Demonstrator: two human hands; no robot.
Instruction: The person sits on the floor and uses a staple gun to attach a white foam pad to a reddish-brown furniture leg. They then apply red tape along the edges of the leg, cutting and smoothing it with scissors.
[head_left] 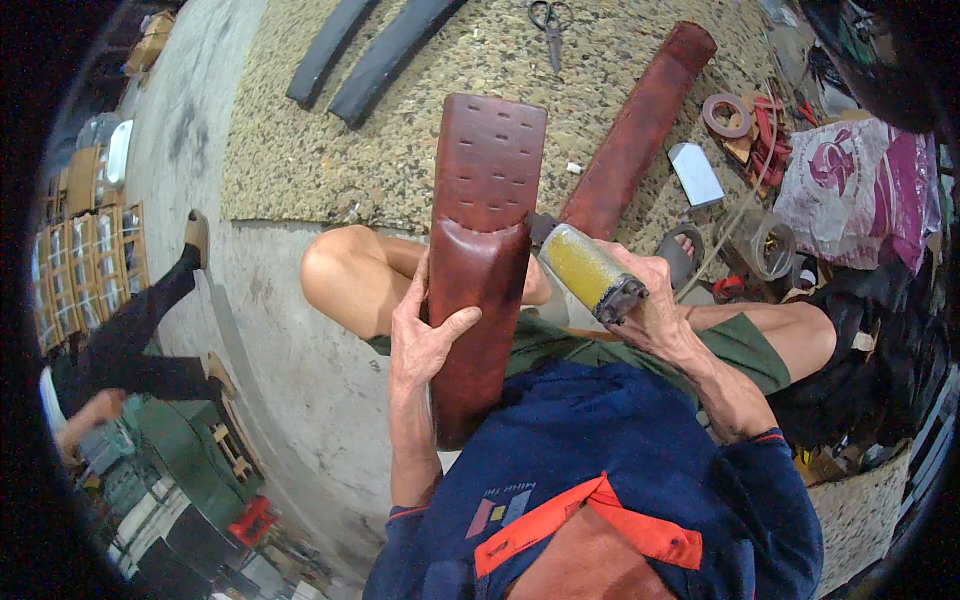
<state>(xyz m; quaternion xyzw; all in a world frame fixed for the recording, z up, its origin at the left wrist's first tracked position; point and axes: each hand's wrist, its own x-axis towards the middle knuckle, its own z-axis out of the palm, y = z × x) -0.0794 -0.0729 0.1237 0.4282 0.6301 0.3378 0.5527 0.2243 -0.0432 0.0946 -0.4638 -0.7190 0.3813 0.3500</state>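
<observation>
My left hand (425,335) grips a long reddish-brown leather-covered padded piece (482,160) upright between my legs, thumb across its face and fingers round its left edge. The piece has rows of short slots at its top end and a raised, rounded part below them. My right hand (650,295) is closed on a yellow and grey air tool, apparently a staple gun (590,265), whose dark nose is at the piece's right edge; whether it touches is unclear. Behind the tool lies a second reddish-brown covered piece (645,120).
A speckled foam mat (270,170) holds two black strips (375,70), scissors (550,35), a tape roll (726,115) and a white block (696,175). A hose (745,215), clear jar (770,252), sack (840,185) and clutter lie right. Another person's legs (160,300) and bundled goods (85,270) are left.
</observation>
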